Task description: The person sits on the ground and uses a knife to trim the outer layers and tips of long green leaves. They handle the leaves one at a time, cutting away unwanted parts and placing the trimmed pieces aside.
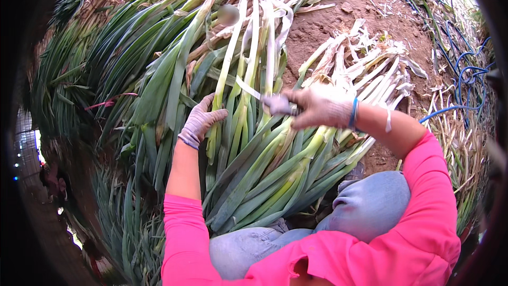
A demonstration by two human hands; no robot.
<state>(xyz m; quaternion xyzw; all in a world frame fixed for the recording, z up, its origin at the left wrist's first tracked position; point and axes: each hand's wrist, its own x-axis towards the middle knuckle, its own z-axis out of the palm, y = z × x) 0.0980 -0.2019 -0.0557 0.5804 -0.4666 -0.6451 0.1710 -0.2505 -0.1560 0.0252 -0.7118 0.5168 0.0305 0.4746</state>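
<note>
My left hand (199,121), in a pale glove, is curled round a leek (231,58), with the thumb lying across its stalk. The rest of its fingers are partly hidden by the leaves. In my gloved right hand (316,108) is a knife (248,88), held by its handle. Its blade points left and up, across the pale stalks just right of my left hand. Several other leeks (269,47) lie side by side here, white ends away from me and green leaves toward my knees.
Trimmed-looking leeks (373,79) lie in a pile at the right, on brown soil (328,26). A large heap of leeks (114,53) fills the left. Blue cord (468,77) and dry leaf scraps (450,143) are at the far right. A pink tie (108,103) shows among the left leaves.
</note>
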